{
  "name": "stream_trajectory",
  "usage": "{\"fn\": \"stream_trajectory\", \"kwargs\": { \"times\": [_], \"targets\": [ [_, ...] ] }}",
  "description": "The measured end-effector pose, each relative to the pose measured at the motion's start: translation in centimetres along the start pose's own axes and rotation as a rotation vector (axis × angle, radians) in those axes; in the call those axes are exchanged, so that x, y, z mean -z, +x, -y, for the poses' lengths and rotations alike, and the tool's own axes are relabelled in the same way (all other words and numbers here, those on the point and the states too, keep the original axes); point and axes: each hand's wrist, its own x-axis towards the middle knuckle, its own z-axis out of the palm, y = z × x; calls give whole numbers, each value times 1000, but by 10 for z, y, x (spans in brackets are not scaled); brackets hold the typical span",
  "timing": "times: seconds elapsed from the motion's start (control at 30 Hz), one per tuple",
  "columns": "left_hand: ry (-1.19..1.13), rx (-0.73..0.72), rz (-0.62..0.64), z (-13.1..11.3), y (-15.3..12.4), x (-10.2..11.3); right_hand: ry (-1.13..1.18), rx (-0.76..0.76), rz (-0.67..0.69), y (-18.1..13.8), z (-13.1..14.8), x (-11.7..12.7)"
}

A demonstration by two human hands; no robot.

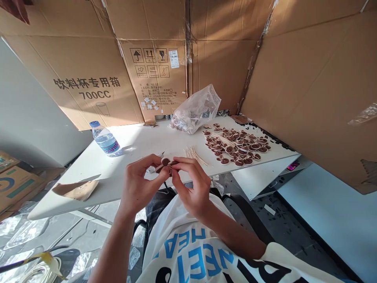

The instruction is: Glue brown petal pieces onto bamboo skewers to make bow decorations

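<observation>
Just over the near edge of the table, my left hand (143,181) pinches small brown discs (165,161) with pale rims between thumb and forefinger. My right hand (191,184) meets it from the other side, its thumb and fingers closed on the same discs and a thin pale cord at their middle. How the cord runs there is partly hidden by my fingertips. Behind my hands lies a loose bunch of pale cords (196,156). A wide heap of similar brown discs (235,143), with pale cords among them, spreads to the right.
A crumpled clear plastic bag (198,110) stands at the back of the white table (138,139). At the left are a water bottle (106,139) and a torn brown piece (77,190). Tall cardboard (97,59) walls the back and right. Small black bits line the right edge.
</observation>
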Motion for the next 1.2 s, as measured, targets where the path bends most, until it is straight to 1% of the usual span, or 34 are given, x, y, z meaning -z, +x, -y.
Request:
{"fn": "stream_trajectory", "kwargs": {
  "times": [0.17, 0.37, 0.53, 0.63, 0.8, 1.2],
  "targets": [
    [-42, 24, 12, 3, 0, 0, -13, -4, 2, 1, -1, 0],
    [-7, -45, 43, -2, 1, 0, -3, -4, -24, 1, -1, 0],
    [25, -71, 26, -2, -1, 1, -10, -11, -18, 1, -1, 1],
    [28, -77, 36, -2, -1, 1, -19, -18, -13, 1, -1, 2],
    [-24, -36, 77, -5, -1, 0, -2, -12, -14, 0, -1, 3],
    [-141, 81, 34, -4, -5, -5, 16, -36, -20, -3, 2, 2]
  ]
}}
